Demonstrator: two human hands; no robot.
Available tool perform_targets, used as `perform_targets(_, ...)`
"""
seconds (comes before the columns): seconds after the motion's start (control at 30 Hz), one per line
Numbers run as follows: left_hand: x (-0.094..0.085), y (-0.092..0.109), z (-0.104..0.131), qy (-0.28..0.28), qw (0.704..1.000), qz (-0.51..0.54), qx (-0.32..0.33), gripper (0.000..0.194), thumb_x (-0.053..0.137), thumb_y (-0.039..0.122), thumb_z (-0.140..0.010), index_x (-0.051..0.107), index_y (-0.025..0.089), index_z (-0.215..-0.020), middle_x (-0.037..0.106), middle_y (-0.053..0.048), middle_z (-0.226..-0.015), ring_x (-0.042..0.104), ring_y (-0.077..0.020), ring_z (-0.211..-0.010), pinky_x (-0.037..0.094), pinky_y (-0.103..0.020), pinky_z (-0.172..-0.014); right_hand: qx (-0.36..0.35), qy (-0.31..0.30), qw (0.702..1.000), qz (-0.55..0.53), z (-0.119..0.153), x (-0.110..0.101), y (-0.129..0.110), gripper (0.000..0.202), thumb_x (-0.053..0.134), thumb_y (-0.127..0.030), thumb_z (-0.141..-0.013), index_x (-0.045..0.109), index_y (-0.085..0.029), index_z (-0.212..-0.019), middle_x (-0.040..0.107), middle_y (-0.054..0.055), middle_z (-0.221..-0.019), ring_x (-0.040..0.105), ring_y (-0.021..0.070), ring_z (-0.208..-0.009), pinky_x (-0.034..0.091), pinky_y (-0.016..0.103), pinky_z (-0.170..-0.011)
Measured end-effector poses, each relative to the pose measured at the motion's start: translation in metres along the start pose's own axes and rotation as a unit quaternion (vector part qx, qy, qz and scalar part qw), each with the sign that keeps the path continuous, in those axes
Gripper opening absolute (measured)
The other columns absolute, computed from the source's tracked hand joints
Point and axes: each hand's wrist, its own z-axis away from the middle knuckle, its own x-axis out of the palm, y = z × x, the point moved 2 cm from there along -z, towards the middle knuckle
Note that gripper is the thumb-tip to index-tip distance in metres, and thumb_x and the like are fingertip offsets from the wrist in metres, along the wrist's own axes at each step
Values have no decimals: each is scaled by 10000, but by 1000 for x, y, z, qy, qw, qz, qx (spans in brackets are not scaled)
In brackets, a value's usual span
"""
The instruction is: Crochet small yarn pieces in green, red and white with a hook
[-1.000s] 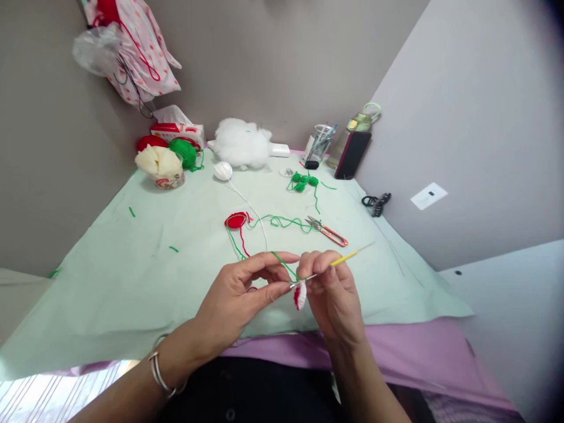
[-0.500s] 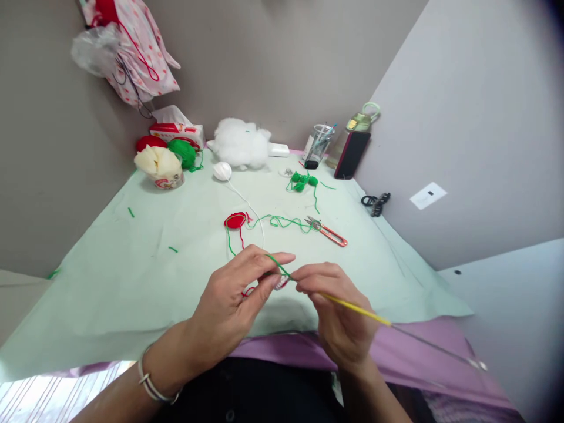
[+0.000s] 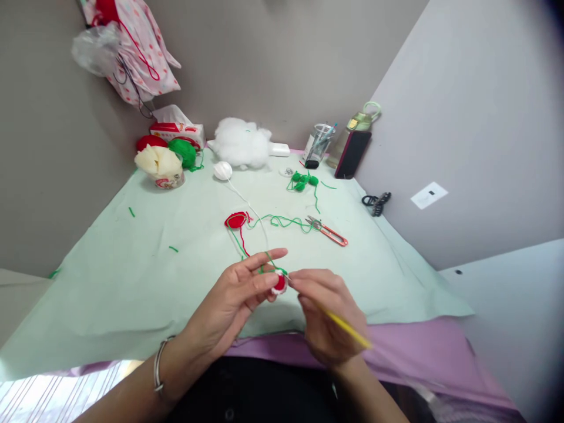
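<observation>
My left hand (image 3: 244, 286) pinches a small round crochet piece (image 3: 279, 283), red in the middle with a white rim. Green yarn (image 3: 270, 259) runs over the left forefinger down to the piece's top edge. In my right hand (image 3: 331, 314) is a crochet hook (image 3: 346, 329) with a yellow grip, its metal tip at the edge of the piece. The hook's rear end is smeared by motion. Beyond the hands lies a red yarn bundle (image 3: 235, 220), with red and green strands leading toward my left hand. A white yarn ball (image 3: 222, 171) trails a strand the same way.
Orange-handled thread snips (image 3: 328, 231) lie right of centre, near small green crocheted pieces (image 3: 304, 181). At the back stand white stuffing (image 3: 242, 144), a tissue box (image 3: 194, 134), a glass of pens (image 3: 318, 147), a bottle (image 3: 360, 122) and a phone (image 3: 352, 154).
My left hand has turned so the red face of the crochet piece shows. My right hand has shifted slightly left, and the hook now slopes down more steeply.
</observation>
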Motion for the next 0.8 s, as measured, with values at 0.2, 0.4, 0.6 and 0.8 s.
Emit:
perform_targets(0.2,-4,5,0,20,992,-85,91,314,871,307,-819,835,280,-1130,659,3,-864,567,-102,-805,459,-193,-754,155,95,962,-206,-10,-1,3,219,561,-171,-1027,765,-251,-1029,689,44,-869,639,173,-720,542,324,-603)
perform_targets(0.4,-5,-1,-1,24,983,-135,121,355,866,302,-827,804,314,-1176,626,26,-855,591,-113,-842,497,-216,-815,191,39,952,-235,-9,7,15,170,615,-250,-1020,784,-270,-1018,756,66,-1009,690,224,-958,580,377,-802)
perform_targets(0.6,5,-1,-1,35,978,-146,146,368,866,268,-808,792,263,-1169,625,23,-833,619,-135,-838,541,-254,-824,185,43,950,-246,-8,8,14,178,615,-231,-1024,784,-286,-1033,764,48,-1002,697,209,-1007,576,359,-849)
perform_targets(0.8,4,-1,-1,50,977,-144,148,423,895,301,-776,789,258,-1183,638,13,-855,636,-146,-841,549,-263,-819,175,30,960,-216,-7,8,10,214,634,-194,-1007,808,-294,-1080,764,72,-1047,705,221,-1024,593,368,-835)
